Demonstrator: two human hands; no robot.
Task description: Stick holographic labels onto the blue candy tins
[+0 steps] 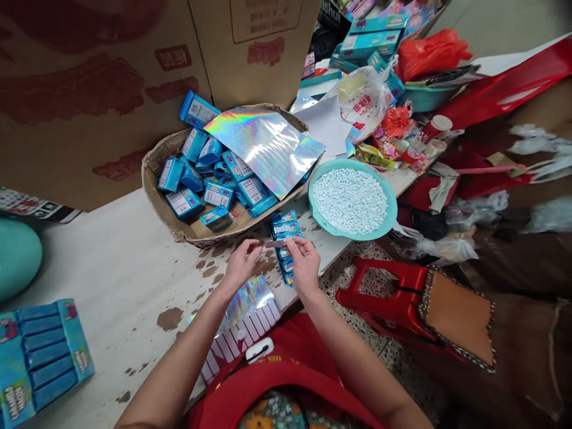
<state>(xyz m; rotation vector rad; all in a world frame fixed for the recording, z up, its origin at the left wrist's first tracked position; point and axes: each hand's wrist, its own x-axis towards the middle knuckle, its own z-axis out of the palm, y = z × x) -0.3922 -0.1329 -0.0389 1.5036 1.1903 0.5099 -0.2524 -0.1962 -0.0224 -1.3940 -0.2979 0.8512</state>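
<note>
Stretched between my two hands is a narrow strip (274,243), pinched at one end by my left hand (242,261) and at the other by my right hand (304,262). The strip is over a row of small shiny blue packs (285,228) standing close together at the table's edge; my right hand hides part of the row. Nearer my body lies a holographic sheet (254,293) with its lower part cut into pale strips (250,326). Whether the strip touches a pack I cannot tell.
A cut-down carton (167,208) holds many blue packs (218,195), with a holographic sheet (268,146) across it. A turquoise basin (315,211) of white pellets (351,199) stands right. A display box (80,345) is at left, a red stool (379,286) at right.
</note>
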